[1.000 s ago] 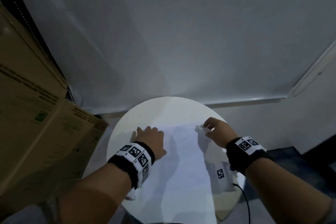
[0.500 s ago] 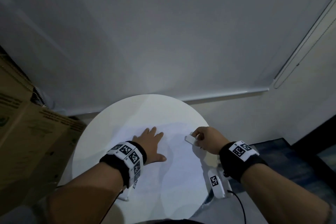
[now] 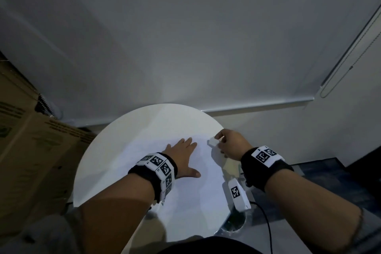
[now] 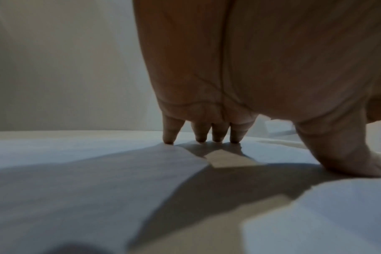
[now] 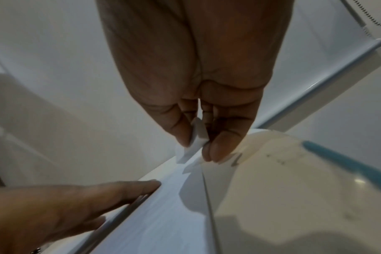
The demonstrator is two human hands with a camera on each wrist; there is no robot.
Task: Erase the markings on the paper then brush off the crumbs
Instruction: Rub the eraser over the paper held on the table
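Note:
A white sheet of paper (image 3: 191,192) lies on the round white table (image 3: 123,142). My left hand (image 3: 181,156) lies flat on the paper with straight, spread fingers (image 4: 216,135) pressing it down. My right hand (image 3: 228,144) pinches a small white eraser (image 3: 213,142) between thumb and fingers at the paper's far right corner. In the right wrist view the eraser (image 5: 194,146) points down at the paper's edge (image 5: 174,214). No markings on the sheet are plain to see in this dim light.
Brown cardboard boxes (image 3: 26,150) stand to the left of the table. A white tagged device (image 3: 237,194) with a black cable hangs under my right wrist. A blue pen-like thing (image 5: 346,165) lies on the table's right part. A white wall is behind.
The head view has swung, so the table sits more to the centre. My right hand with the eraser stays at the paper's far right corner, and the left hand stays flat.

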